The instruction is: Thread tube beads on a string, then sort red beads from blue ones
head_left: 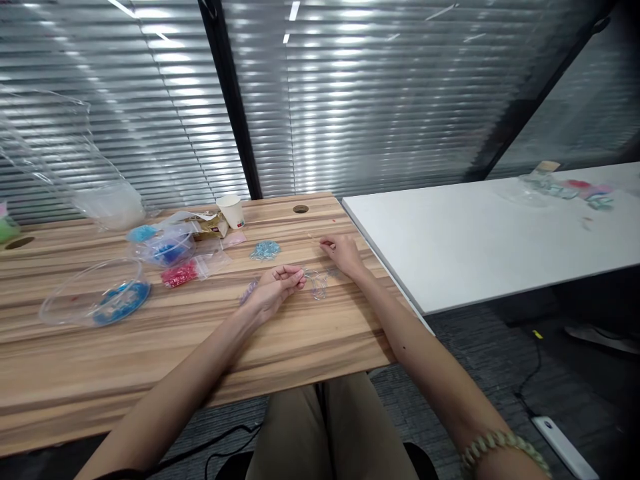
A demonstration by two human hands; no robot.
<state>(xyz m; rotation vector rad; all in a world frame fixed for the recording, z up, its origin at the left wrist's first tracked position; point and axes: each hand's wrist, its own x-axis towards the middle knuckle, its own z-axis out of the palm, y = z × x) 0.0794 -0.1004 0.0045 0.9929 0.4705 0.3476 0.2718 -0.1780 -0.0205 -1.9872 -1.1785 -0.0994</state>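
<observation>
My left hand [275, 287] is above the wooden table, thumb and forefinger pinched on one end of a thin, shiny strand [319, 287]. Loops of that strand lie on the wood to the right of the fingertips; its exact kind is too small to make out. My right hand [344, 252] is closed a little farther off to the right. From its pinched fingers a thin, pale, stick-like piece [313, 237] points left. A small heap of light blue beads or bits [265, 250] sits beyond my left hand. Something purple [249, 291] is partly hidden behind that hand.
Left on the wooden table [200, 347] are a clear round container with blue pieces [123, 303], a bag of red beads [180, 273], a clear tub [170, 250] and a paper cup [231, 212]. A white table [450, 233] adjoins at right. Blinds [375, 100] rise behind.
</observation>
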